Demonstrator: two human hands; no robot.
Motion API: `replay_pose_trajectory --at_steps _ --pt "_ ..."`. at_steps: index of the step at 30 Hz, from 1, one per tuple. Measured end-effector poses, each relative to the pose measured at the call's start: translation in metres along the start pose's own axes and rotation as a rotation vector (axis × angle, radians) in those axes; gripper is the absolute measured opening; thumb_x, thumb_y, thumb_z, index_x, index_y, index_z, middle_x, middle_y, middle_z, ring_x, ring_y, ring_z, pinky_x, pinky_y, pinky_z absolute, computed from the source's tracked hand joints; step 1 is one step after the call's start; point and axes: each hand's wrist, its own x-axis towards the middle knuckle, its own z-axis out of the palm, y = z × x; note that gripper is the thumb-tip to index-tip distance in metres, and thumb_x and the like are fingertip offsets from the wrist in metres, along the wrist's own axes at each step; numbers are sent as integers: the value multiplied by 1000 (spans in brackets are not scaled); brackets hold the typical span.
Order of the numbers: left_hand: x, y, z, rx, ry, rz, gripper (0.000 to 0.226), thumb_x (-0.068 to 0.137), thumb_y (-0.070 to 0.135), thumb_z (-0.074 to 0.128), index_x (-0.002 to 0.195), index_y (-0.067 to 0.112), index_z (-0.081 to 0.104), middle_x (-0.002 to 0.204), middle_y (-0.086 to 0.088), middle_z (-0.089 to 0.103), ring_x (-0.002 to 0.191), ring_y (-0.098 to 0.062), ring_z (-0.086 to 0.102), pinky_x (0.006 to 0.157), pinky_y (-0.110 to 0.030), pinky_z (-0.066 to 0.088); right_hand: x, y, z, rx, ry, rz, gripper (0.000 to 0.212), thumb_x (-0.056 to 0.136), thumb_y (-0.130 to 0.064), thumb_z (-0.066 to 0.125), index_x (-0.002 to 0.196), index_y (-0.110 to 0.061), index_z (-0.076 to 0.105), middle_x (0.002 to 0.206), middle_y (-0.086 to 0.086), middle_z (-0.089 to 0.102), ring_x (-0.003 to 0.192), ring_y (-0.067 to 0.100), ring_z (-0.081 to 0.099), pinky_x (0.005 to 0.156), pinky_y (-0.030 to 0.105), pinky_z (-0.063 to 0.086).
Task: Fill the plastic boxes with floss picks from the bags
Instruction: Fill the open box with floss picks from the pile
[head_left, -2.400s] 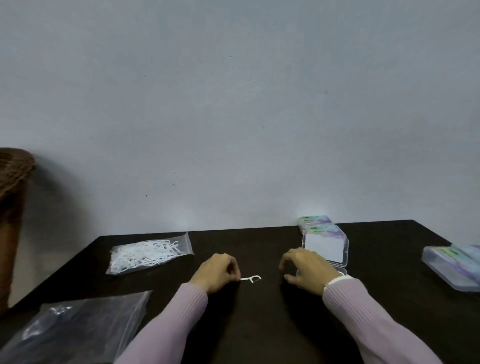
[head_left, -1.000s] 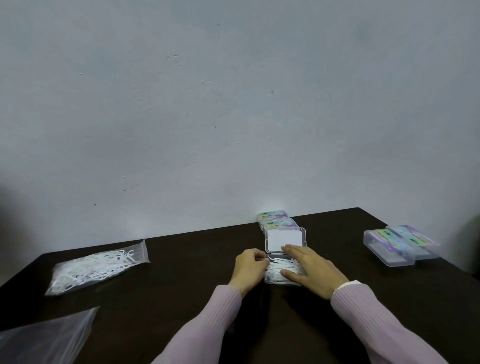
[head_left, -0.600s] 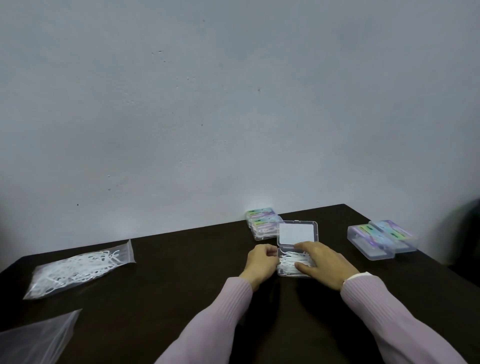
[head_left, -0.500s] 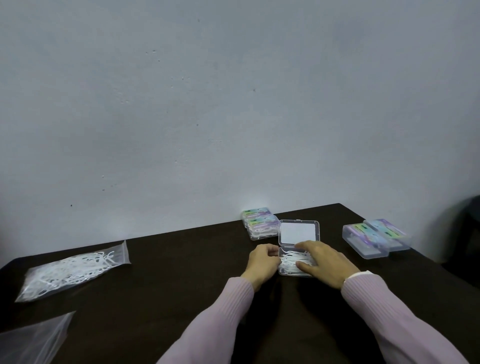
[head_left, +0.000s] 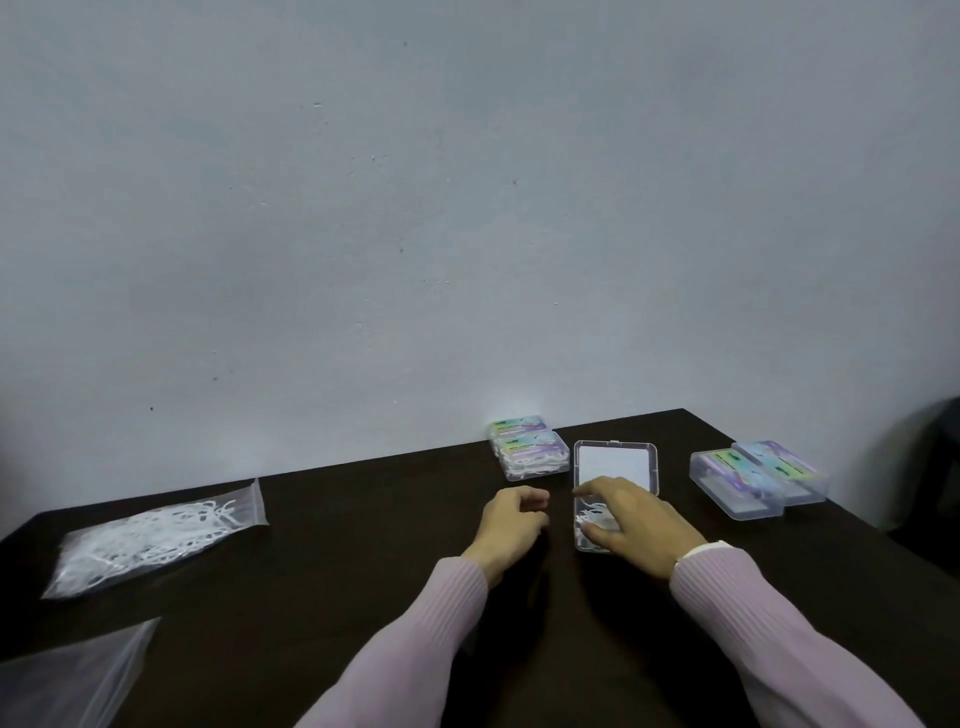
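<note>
A clear plastic box (head_left: 615, 464) lies open on the dark table (head_left: 322, 582), its lid laid flat toward the wall. Its base holds white floss picks (head_left: 588, 516). My right hand (head_left: 641, 527) rests on those picks with its fingers spread and nearly straight. My left hand (head_left: 511, 527) sits just left of the box, apart from it, fingers loosely curled with nothing visible in them. A zip bag of floss picks (head_left: 156, 535) lies far left.
Two closed labelled boxes (head_left: 530, 454) with picks inside are stacked by the wall behind the open box. Two more clear boxes (head_left: 753, 478) sit at the right near the table edge. An empty plastic bag (head_left: 67, 680) lies at the bottom left corner.
My left hand brought a floss pick to the open box, then drew back a little to the left of it. My right hand stayed on the picks in the box.
</note>
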Motion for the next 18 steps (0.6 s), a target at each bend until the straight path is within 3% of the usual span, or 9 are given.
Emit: replay_pose_trajectory --at_steps 6,10,18 --pt "-24 -17 -60 41 85 16 32 92 0 51 118 15 60 112 2 58 101 -8 56 91 -22 48 20 -44 18 -19 -12 -124 44 91 -30 53 134 -27 40 141 -5 42 128 10 41 106 26 35" --pt "-42 -36 -106 64 175 -9 30 92 1 50 114 18 61 110 6 56 101 -6 55 94 -25 48 34 -81 32 -15 -66 -212 41 92 -28 52 132 -26 42 138 -6 43 127 8 40 104 26 35" --pt "-74 -78 -183 153 428 12 28 93 1 48 107 19 64 102 12 57 91 5 52 73 -8 41 72 -160 75 31 -177 -315 39 90 -25 55 129 -26 46 132 -6 49 122 9 46 103 26 38"
